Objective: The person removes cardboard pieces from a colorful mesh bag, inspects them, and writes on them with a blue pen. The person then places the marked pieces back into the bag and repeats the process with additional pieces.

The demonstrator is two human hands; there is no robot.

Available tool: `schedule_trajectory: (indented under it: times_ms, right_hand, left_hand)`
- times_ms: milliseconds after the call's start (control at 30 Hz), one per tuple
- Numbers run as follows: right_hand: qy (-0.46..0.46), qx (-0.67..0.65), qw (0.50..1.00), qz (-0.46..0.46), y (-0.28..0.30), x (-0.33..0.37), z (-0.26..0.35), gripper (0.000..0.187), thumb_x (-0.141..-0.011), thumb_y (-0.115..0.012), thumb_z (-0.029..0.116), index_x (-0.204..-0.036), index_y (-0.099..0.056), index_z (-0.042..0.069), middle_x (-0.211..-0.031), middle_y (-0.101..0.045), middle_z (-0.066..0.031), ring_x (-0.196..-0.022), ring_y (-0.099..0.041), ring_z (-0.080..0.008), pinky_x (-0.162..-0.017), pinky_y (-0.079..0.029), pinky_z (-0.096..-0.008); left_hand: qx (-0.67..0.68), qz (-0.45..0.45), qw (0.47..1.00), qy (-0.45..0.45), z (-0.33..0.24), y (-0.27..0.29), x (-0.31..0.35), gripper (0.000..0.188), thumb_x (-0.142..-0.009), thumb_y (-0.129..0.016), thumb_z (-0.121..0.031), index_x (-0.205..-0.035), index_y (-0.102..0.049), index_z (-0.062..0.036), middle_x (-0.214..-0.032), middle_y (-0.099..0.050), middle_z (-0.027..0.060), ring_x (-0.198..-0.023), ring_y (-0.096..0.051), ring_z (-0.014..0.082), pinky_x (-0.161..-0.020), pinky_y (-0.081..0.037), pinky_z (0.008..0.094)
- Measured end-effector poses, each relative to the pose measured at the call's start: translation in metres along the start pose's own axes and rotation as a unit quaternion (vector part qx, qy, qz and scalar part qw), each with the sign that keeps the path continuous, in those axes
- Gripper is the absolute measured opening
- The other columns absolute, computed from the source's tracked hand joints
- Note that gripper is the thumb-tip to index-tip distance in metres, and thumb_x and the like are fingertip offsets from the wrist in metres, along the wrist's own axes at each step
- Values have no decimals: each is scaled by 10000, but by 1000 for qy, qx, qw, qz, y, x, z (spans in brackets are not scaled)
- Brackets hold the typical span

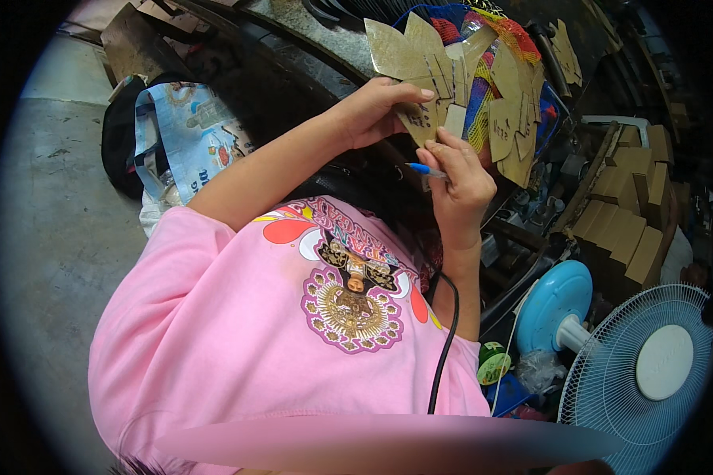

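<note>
My left hand (pixel 376 111) is closed on a flat tan cut-out pattern piece (pixel 420 119), its thumb lying on top. The piece has handwritten dark marks and comes to a point at its lower end. My right hand (pixel 461 180) pinches that lower tip between thumb and finger. A blue-capped pen (pixel 426 170) is tucked in the same hand, its blue end sticking out toward the left. Similar tan pieces (pixel 503 127) with pen lines lie just beyond and to the right, over red, yellow and blue netting (pixel 477 119).
On the right, a fan (pixel 664 362) with a light blue round base (pixel 557 305) is near my right arm. Stacked cardboard boxes (pixel 622 229) stand behind it. A printed light blue bag (pixel 194 138) sits at left, beside the concrete floor (pixel 55 229). A black cable (pixel 445 340) hangs by my right forearm.
</note>
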State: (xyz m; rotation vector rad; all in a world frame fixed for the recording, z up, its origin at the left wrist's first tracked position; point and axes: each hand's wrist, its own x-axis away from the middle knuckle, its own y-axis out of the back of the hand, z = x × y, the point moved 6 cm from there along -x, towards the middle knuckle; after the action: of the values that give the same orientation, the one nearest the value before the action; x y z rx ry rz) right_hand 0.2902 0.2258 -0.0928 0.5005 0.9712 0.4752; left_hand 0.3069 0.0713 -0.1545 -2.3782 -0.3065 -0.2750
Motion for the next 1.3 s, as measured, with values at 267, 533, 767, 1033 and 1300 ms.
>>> schedule_trajectory:
  times_ms: [267,533,767,1033,1300]
  right_hand:
    - [-51,-79,996,-3,33,-5,-13,148,-770,-764,47,-887,-692,-7,-884,-706,-162,-795,-704,-276,-686,-545,-322]
    - [-113,-28,993,-34,58,2,-27,138,-800,-743,39,-908,-684,-23,-868,-699,-149,-790,-691,-262,-730,-535,-316]
    - [-172,46,982,-59,70,6,-48,149,-810,-740,48,-946,-699,2,-925,-705,-123,-856,-689,-253,-773,-540,-329]
    - [-175,132,976,1,56,6,-54,394,-770,-805,222,-1115,-695,67,-1169,-667,-115,-1033,-666,-275,-877,-535,-366]
    - [-198,157,967,18,51,6,-57,434,-757,-811,261,-1144,-693,103,-1222,-649,-95,-1050,-664,-280,-876,-539,-371]
  left_hand:
    - [1,3,1000,-2,1,10,-3,341,-912,-622,-143,-1203,-587,29,-1124,-676,108,-1012,-678,204,-912,-548,379]
    - [-84,-35,995,-32,-2,9,0,352,-923,-639,-163,-1212,-579,30,-1133,-674,121,-1020,-678,209,-908,-553,376]
    - [-96,-43,990,-90,-15,9,5,390,-976,-593,-244,-1208,-565,67,-1145,-667,143,-1037,-675,229,-903,-560,392]
    - [-74,-50,996,-27,-19,21,8,381,-991,-560,-256,-1209,-575,56,-1156,-661,153,-1048,-674,242,-910,-558,388]
    - [-95,-30,995,5,-25,27,9,362,-963,-596,-220,-1198,-587,55,-1133,-671,138,-1040,-674,221,-932,-544,374]
